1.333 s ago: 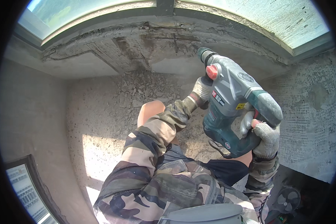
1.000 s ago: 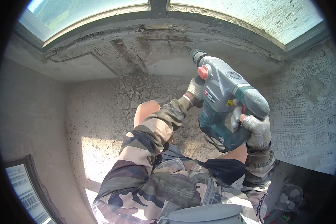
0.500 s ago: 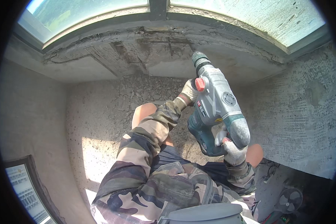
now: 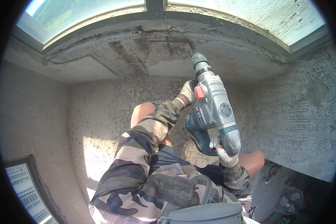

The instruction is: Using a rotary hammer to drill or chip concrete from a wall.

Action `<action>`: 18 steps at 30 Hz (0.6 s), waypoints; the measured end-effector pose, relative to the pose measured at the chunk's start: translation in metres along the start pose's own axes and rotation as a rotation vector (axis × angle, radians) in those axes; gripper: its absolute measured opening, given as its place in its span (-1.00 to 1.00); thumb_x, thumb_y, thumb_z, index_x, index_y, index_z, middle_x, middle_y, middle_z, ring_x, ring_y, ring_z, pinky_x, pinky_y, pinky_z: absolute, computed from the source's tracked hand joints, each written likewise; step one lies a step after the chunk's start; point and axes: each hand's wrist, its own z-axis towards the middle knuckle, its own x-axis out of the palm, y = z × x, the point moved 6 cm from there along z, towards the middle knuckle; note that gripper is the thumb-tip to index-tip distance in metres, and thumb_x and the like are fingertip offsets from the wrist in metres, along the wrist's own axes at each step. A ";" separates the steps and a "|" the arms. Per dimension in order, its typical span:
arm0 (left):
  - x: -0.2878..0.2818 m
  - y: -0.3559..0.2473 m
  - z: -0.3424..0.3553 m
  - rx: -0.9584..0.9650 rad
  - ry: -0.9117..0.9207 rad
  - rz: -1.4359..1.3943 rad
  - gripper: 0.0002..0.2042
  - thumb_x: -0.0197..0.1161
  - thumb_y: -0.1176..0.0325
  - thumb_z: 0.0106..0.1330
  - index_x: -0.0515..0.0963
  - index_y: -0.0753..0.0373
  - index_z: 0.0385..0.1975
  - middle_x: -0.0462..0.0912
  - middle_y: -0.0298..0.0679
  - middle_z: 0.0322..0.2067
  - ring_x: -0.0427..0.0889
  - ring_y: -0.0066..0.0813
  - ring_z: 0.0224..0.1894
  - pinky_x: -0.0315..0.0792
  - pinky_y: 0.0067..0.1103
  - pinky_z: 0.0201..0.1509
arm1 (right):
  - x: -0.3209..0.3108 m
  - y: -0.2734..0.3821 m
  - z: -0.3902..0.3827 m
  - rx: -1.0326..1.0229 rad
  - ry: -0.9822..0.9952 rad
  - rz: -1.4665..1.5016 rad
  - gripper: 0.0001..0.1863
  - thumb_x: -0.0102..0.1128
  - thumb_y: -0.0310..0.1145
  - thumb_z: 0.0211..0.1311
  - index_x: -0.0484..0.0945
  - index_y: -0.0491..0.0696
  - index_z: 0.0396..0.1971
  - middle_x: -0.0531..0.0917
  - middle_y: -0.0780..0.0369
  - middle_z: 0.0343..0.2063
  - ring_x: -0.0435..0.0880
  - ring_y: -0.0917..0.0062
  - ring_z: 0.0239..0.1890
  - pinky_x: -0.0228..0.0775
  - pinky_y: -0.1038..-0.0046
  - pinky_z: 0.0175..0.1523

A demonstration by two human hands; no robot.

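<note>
A grey and green rotary hammer drill (image 4: 217, 98) is held out in front of me, its chuck pointing up at the wall below the window. My left hand (image 4: 189, 90), in a dusty white work glove, is closed around the side handle near the drill's front. At the rear grip my gloved right hand (image 4: 226, 154) is closed, partly hidden by the drill body. A thin bit (image 4: 192, 47) runs from the chuck to the chipped wall (image 4: 164, 46), near the end of a cut groove. Whether its tip touches the wall I cannot tell.
Broken rubble (image 4: 138, 89) covers the floor along the wall's foot. Windows in dark frames (image 4: 155, 9) curve across the top. A rough plastered wall (image 4: 298, 112) stands on the right. A fan (image 4: 290, 201) sits at the lower right, and another window (image 4: 28, 190) at the lower left.
The drill's rear end and my right hand have shifted a little left and down, so the drill stands more upright. My left hand stays on the side handle.
</note>
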 end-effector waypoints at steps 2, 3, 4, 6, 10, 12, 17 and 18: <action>-0.023 -0.003 0.009 0.019 -0.011 0.218 -0.68 0.36 0.26 0.23 0.55 0.24 -0.07 0.69 -0.21 -0.12 0.64 -0.38 -0.09 0.51 -0.45 0.01 | 0.005 -0.011 0.013 -0.042 0.063 0.039 -0.58 0.20 -0.58 0.14 0.43 -0.16 0.05 0.57 0.23 -0.33 0.58 0.43 -0.24 0.46 0.35 -0.06; -0.034 -0.004 0.010 0.032 -0.021 0.432 -0.68 0.36 0.26 0.24 0.55 0.24 -0.07 0.68 -0.24 -0.10 0.64 -0.37 -0.08 0.50 -0.46 0.03 | 0.011 -0.007 0.015 -0.047 0.074 0.044 -0.58 0.20 -0.58 0.14 0.43 -0.16 0.05 0.57 0.23 -0.33 0.58 0.43 -0.24 0.46 0.35 -0.06; -0.016 -0.004 0.005 -0.019 -0.012 0.194 -0.71 0.26 0.23 0.33 0.54 0.24 -0.05 0.68 -0.23 -0.11 0.65 -0.36 -0.09 0.51 -0.45 0.05 | 0.007 -0.001 0.010 -0.094 0.022 -0.199 -0.63 0.24 -0.56 0.14 0.48 -0.14 -0.01 0.60 0.24 -0.30 0.60 0.45 -0.25 0.47 0.36 -0.08; 0.005 -0.002 -0.004 -0.215 -0.075 -0.235 -0.73 0.19 0.25 0.38 0.54 0.25 -0.03 0.68 -0.22 -0.11 0.65 -0.37 -0.09 0.51 -0.45 0.06 | 0.014 0.019 -0.004 -0.144 -0.087 -0.461 -0.73 0.31 -0.53 0.11 0.59 -0.10 -0.15 0.67 0.27 -0.25 0.63 0.53 -0.27 0.50 0.42 -0.14; 0.003 -0.006 -0.017 -0.259 -0.087 -0.437 -0.75 0.00 0.32 0.47 0.51 0.27 0.01 0.66 -0.22 -0.10 0.63 -0.40 -0.05 0.52 -0.44 0.09 | 0.027 0.051 0.008 -0.017 0.047 -0.073 -0.61 0.19 -0.64 0.06 0.52 -0.14 -0.05 0.62 0.26 -0.27 0.60 0.52 -0.23 0.47 0.42 -0.09; 0.009 -0.009 -0.027 -0.069 0.011 0.007 -0.74 -0.05 0.37 0.49 0.49 0.28 0.05 0.64 -0.22 -0.05 0.62 -0.38 -0.01 0.51 -0.42 0.12 | 0.025 0.040 -0.022 0.027 -0.017 -0.047 -0.59 0.17 -0.66 0.06 0.49 -0.16 -0.02 0.59 0.27 -0.29 0.58 0.52 -0.23 0.46 0.42 -0.08; 0.031 0.002 -0.037 -0.303 0.102 -0.692 -0.62 0.33 0.26 0.26 0.49 0.29 0.01 0.64 -0.23 -0.07 0.61 -0.46 -0.03 0.49 -0.44 0.08 | 0.042 0.076 -0.037 0.004 0.102 -0.205 -0.61 0.16 -0.69 0.02 0.46 -0.17 -0.08 0.54 0.26 -0.31 0.55 0.53 -0.22 0.43 0.45 -0.09; 0.036 0.001 -0.037 -0.354 0.133 -0.775 -0.60 0.36 0.24 0.23 0.50 0.28 -0.01 0.64 -0.22 -0.08 0.61 -0.46 -0.04 0.49 -0.44 0.09 | 0.046 0.084 -0.035 0.007 0.098 -0.207 -0.61 0.16 -0.69 0.02 0.46 -0.17 -0.08 0.54 0.26 -0.31 0.55 0.53 -0.22 0.43 0.45 -0.09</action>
